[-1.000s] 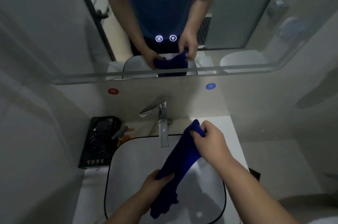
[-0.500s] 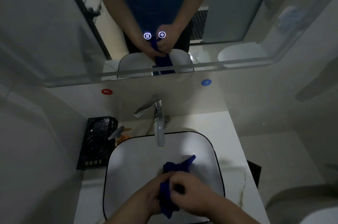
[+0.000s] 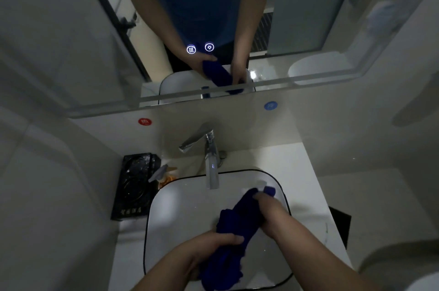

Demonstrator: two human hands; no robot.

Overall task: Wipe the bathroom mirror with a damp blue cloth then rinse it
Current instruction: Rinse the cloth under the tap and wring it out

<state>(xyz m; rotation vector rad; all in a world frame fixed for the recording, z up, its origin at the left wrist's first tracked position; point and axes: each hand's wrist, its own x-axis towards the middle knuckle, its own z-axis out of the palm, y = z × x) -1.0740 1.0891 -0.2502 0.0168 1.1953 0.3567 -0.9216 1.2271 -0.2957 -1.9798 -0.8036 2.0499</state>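
Observation:
The dark blue cloth [image 3: 234,224] is bunched into a thick twisted roll over the white basin [image 3: 175,210]. My left hand [image 3: 209,249] grips its lower part near the front of the basin. My right hand [image 3: 269,211] grips the upper end, to the right of the chrome tap [image 3: 210,160]. A small corner of cloth sticks out beyond my right fingers. No running water is visible at the spout. The mirror [image 3: 308,17] above reflects both hands and the cloth.
A black tray [image 3: 135,186] and a pump bottle [image 3: 164,175] sit left of the basin on the white counter [image 3: 299,172]. Two lit touch buttons [image 3: 200,48] glow on the mirror. Red [image 3: 145,121] and blue [image 3: 270,105] stickers mark the wall. A toilet shows at lower right.
The cloth went from stretched out between my hands, to bunched tightly with hands together, to twisted with my right hand moved up and right and my left hand low.

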